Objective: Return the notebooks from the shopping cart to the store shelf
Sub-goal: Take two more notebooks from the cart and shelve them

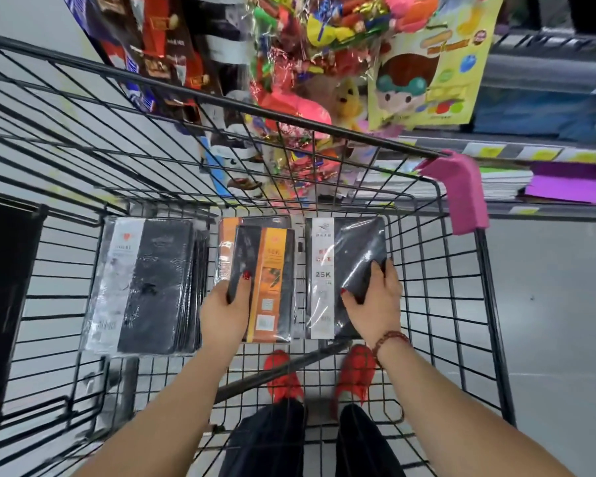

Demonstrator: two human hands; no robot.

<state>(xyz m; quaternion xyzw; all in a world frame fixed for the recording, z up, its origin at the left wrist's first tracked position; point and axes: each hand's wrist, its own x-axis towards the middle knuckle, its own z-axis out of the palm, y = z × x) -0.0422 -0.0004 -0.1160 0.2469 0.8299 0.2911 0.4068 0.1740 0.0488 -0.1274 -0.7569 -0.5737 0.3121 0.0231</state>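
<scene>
Two bare forearms reach down from the bottom edge into a black wire shopping cart (427, 256), with red shoes (355, 373) showing through its mesh floor. Her left hand (226, 313) is clamped on the near left corner of the orange-banded notebooks (265, 270), thumb on top with a red nail. Her right hand (375, 304), a red bead bracelet (391, 340) at the wrist, grips the near right part of the black 25K notebook (348, 249) in its shiny wrap. Both hands are well apart, each on its own pile. Left of them lies a third stack of black notebooks (152, 284), untouched. All three lie flat in the cart's basket. Beyond the pink corner guard (461, 194), the store shelf (516, 208) on the right carries stacked paper goods.
</scene>
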